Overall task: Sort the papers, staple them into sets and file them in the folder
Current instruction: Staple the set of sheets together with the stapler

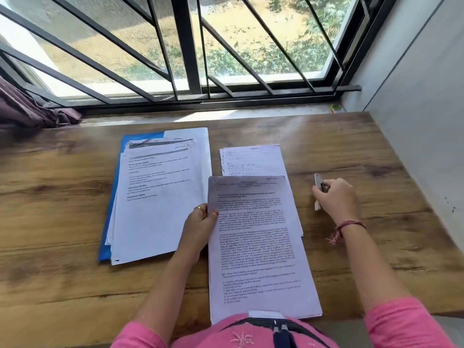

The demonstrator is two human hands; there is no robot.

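Observation:
A set of printed pages (261,247) lies in front of me on the wooden table (62,222). My left hand (199,227) pinches its left edge, thumb on top. My right hand (336,197) grips a small silver stapler (318,183) just right of the pages, held above the table. A blue folder (108,222) lies to the left with a pile of white printed sheets (160,194) on it. A lined handwritten sheet (253,160) lies behind the held set, partly covered by it.
A barred window (190,46) and its stone sill (200,114) run along the table's far edge. A dark purple cloth (30,109) bunches at the far left. A grey wall (414,109) bounds the table's right side.

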